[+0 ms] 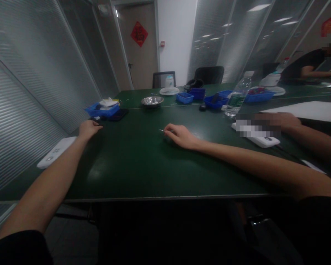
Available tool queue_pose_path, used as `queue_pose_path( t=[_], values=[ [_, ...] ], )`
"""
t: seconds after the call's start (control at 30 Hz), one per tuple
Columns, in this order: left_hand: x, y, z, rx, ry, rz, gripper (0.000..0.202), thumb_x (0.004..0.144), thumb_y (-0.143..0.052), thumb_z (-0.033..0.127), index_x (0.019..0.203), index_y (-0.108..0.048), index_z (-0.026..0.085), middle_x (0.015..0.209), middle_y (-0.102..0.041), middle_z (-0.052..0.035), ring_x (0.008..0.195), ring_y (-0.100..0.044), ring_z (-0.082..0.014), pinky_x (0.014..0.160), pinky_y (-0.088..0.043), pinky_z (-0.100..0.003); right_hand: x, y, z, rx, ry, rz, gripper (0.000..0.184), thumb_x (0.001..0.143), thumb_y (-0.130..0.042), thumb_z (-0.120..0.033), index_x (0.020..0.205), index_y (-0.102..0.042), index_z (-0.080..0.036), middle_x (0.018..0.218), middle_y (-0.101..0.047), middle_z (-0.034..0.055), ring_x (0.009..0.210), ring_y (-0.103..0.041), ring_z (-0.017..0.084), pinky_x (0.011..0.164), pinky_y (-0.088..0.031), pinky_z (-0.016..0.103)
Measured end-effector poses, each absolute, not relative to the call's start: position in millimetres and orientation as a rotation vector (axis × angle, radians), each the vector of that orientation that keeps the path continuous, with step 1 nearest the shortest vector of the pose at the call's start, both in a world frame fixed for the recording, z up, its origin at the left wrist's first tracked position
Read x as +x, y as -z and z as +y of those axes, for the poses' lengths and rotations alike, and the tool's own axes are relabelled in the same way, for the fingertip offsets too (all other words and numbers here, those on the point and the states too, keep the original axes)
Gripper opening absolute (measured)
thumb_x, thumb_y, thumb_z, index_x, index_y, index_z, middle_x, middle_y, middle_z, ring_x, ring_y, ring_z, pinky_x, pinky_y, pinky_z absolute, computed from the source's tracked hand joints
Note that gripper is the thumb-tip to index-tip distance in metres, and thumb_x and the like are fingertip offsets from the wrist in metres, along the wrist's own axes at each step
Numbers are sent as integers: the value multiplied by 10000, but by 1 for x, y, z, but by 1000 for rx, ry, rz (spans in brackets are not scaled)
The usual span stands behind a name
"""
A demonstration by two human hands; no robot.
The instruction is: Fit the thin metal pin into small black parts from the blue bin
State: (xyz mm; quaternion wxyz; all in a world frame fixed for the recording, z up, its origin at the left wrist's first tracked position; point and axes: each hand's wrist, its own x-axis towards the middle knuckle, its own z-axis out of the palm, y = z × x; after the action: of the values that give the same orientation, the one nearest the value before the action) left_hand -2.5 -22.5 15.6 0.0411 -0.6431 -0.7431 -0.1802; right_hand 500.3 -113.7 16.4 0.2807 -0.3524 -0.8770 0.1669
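Note:
My right hand [180, 135] rests low over the middle of the green table [138, 162], fingers closed in a pinch. From its fingertips a thin pale stick [162, 130] points left; its exact kind is too small to tell. My left hand [88, 129] is at the table's left side, closed, just in front of a blue bin [102, 109] holding white and yellow items. Something small and black shows at its fingertips, too blurred to name. A dark flat object [119, 115] lies right of that bin.
A steel bowl [152, 102], several blue bins and a plastic bottle [237, 96] stand farther back. White devices lie at left [56, 151] and right [255, 135]. Another person's hand [288, 120] is by the right device; a further person sits at far right.

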Motion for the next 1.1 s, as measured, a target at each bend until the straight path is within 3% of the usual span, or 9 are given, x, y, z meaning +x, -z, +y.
queue_pose_path(
  t=[0.2,0.33,0.73,0.93,1.1],
  values=[
    [1,-17,-25,-1842,527,-2399,396,886,-789,325,1181,-696,79,912,-676,-9,828,-550,-152,721,-376,-231,500,-14,-112,-912,-435,-2342,268,1062,-484,-365,1150,-639,-165,1032,-715,79,853,-632,188,767,-459,302],
    [6,-18,-30,-1829,511,-2379,432,870,-796,341,1219,-702,103,1040,-705,-32,860,-536,-156,692,-330,-219,500,-15,-113,-905,-439,-2335,263,1061,-487,-356,1140,-644,-160,1025,-712,79,842,-631,188,753,-456,304],
    [21,-26,-42,-1840,400,-2224,284,878,-778,308,1110,-768,144,854,-652,-2,756,-417,-156,650,-222,-230,500,-16,-115,-913,-450,-2340,265,1065,-491,-350,1157,-646,-156,1043,-716,79,852,-632,177,766,-455,289],
    [22,-28,-41,-1834,383,-2219,238,917,-737,302,1101,-787,160,765,-584,-1,708,-375,-154,670,-249,-236,500,-17,-115,-918,-433,-2348,260,1061,-499,-338,1158,-650,-150,1043,-716,80,867,-637,180,768,-460,287],
    [19,-26,-36,-1850,376,-2185,252,908,-730,259,1121,-787,137,766,-617,-9,725,-422,-162,684,-297,-243,500,-16,-112,-891,-406,-2372,248,1045,-536,-337,1155,-676,-164,1092,-726,83,926,-658,194,808,-479,307]
  ],
)
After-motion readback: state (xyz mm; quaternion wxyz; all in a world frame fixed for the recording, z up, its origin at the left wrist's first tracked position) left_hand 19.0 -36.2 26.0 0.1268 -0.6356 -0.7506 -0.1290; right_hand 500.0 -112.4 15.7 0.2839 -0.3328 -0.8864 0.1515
